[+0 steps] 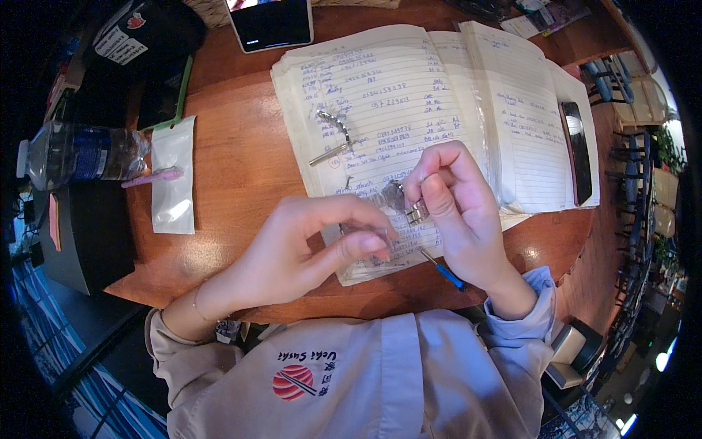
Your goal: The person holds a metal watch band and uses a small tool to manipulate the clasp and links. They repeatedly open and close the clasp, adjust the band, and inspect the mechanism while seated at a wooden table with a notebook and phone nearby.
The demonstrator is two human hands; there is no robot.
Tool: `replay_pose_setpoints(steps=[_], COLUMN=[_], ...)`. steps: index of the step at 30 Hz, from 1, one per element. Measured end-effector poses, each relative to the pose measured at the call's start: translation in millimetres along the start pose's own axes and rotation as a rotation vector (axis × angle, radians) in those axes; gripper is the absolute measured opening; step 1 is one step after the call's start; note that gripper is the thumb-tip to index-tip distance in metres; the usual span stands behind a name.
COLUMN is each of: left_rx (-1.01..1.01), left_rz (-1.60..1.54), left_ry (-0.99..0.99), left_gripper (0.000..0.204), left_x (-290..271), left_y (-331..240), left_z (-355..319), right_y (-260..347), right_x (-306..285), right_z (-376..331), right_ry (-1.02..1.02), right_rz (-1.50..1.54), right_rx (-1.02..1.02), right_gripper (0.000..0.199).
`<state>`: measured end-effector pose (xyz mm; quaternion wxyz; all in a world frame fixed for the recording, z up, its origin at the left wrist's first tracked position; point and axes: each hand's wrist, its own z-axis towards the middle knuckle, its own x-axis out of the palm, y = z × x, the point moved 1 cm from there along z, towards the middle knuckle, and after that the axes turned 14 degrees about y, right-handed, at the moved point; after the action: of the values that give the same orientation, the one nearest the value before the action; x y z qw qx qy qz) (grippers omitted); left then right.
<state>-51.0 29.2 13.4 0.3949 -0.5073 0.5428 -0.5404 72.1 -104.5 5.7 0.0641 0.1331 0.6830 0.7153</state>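
Observation:
My right hand (pixel 462 212) is closed in a pinch on a silver metal link band (pixel 417 214), which looks like part of a watch strap. Curled just left of it, my left hand (pixel 303 245) has its thumb and fingers around a crinkled clear plastic bag (pixel 376 196); part of the bag is hidden behind the fingers. Both hands hover over an open lined notebook (pixel 387 80) with handwriting. On its left page lie a short metal chain (pixel 334 123) and a slim metal rod (pixel 328 154). A small screwdriver (pixel 447 276) with a blue handle rests below my right hand.
A dark phone (pixel 576 154) lies on the right page. At the left are a plastic bottle (pixel 88 154) on its side, a pink pen (pixel 153 177), a white pouch (pixel 174 208) and a black box (pixel 88 241). A tablet (pixel 270 29) stands at the back.

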Motion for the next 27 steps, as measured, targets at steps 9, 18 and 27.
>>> replay_pose_setpoints(steps=[9, 18, 27], left_rx=[0.161, -0.044, -0.025], left_rz=[0.04, 0.061, 0.083], left_ry=[0.182, 0.173, 0.212], left_gripper=[0.01, 0.005, 0.006], left_x=[-9.0, -4.2, -10.3], left_y=[-0.3, -11.9, -11.2], left_z=[2.4, 1.3, -2.6], right_y=[-4.6, -13.3, -12.9], right_x=[-15.9, -23.3, -24.8], right_z=[-3.7, -0.6, 1.3], right_ry=[0.296, 0.266, 0.194], right_rz=[0.684, 0.979, 0.992], right_rx=[-0.094, -0.082, -0.05], right_gripper=[0.015, 0.022, 0.025])
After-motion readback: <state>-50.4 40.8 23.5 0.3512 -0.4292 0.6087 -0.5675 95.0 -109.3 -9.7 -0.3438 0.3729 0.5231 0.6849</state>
